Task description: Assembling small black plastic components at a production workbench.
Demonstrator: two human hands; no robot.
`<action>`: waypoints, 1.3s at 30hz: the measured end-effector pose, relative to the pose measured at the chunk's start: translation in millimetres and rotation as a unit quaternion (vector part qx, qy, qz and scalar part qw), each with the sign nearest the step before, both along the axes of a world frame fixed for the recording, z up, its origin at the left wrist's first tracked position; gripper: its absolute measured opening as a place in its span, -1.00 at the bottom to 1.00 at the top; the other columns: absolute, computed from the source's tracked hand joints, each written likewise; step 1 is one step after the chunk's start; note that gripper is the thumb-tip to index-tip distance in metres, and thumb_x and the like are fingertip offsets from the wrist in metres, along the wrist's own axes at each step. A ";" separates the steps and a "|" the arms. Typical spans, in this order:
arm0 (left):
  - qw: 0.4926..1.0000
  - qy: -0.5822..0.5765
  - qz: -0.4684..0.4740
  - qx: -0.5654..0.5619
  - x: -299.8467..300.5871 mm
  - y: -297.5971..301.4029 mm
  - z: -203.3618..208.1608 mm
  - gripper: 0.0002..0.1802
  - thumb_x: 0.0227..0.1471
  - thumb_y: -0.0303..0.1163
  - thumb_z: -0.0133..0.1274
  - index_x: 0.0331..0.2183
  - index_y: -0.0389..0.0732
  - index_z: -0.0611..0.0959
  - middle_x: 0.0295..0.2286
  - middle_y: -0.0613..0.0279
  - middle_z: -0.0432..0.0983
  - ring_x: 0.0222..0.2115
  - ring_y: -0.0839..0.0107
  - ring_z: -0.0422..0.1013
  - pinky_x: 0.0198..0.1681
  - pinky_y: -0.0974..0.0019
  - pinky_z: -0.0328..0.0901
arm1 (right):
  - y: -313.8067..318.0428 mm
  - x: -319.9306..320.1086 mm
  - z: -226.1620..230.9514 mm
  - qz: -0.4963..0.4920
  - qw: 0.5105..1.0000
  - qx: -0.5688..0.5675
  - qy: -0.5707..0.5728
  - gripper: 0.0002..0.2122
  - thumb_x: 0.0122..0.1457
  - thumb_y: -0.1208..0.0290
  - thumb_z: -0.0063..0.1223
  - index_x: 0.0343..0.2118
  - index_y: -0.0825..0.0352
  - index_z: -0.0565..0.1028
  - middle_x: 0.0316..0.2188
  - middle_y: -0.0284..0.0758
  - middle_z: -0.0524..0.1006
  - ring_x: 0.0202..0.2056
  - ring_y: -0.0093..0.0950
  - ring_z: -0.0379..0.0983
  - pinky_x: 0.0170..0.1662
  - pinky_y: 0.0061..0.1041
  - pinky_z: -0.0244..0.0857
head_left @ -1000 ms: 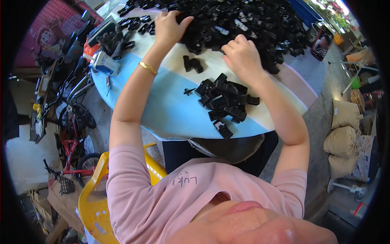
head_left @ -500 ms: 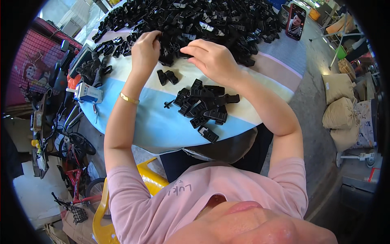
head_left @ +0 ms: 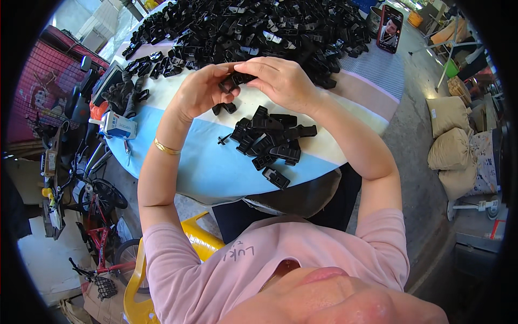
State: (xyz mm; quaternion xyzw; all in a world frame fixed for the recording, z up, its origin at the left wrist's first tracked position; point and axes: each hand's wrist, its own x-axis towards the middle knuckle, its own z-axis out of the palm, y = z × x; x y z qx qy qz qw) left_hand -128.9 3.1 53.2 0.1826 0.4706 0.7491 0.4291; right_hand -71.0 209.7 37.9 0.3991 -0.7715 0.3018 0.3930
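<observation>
My left hand is closed around a small black plastic part, holding it just above the striped tablecloth. From the other side, my right hand meets it, its fingertips pressed on the same part; the exact grip is partly hidden. Below the left fingers lie a couple of similar loose parts. Nearer to me sits a small pile of black plastic parts. A large heap of the same parts spreads over the far side of the table.
A phone stands upright at the far right, beside a metal container. Dark gloves and a blue-and-white box lie at the left edge. Stuffed sacks are stacked on the floor to the right.
My left hand has drawn back from the heap and turned, now with a black part in it. The right hand has closed in so both meet at that part.
</observation>
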 end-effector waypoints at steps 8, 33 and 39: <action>0.997 0.048 0.033 -0.046 6.6 3.2 3.7 -0.63 0.16 -0.46 -0.26 -0.06 -0.50 0.36 -0.32 0.00 0.45 -0.40 0.35 0.45 -0.37 0.46 0.40 | -5.8 2.3 -1.3 0.008 0.999 0.012 0.047 -0.65 -0.15 0.56 0.20 -0.21 0.28 0.48 -0.32 -0.32 0.53 -0.32 -0.37 0.49 -0.27 -0.49 0.41; 0.890 0.382 0.126 -0.215 20.5 16.4 -1.0 -0.73 -0.09 -0.41 0.18 -0.32 -0.36 0.55 -0.52 0.29 0.52 -0.45 0.62 0.43 -0.41 0.53 0.30 | -3.8 7.7 -2.4 0.027 0.961 -0.144 -0.235 -0.47 -0.02 0.71 0.10 0.06 0.32 0.25 -0.28 -0.22 0.50 -0.31 -0.53 0.49 -0.22 -0.59 0.38; 0.896 0.370 0.138 -0.203 16.9 10.3 -2.6 -0.67 -0.14 -0.38 0.24 -0.30 -0.35 0.58 -0.53 0.32 0.51 -0.51 0.64 0.41 -0.42 0.54 0.32 | -10.6 11.0 -1.8 -0.033 0.972 -0.134 -0.192 -0.51 -0.04 0.55 0.17 0.00 0.21 0.31 -0.35 -0.24 0.53 -0.38 -0.38 0.53 -0.34 -0.53 0.42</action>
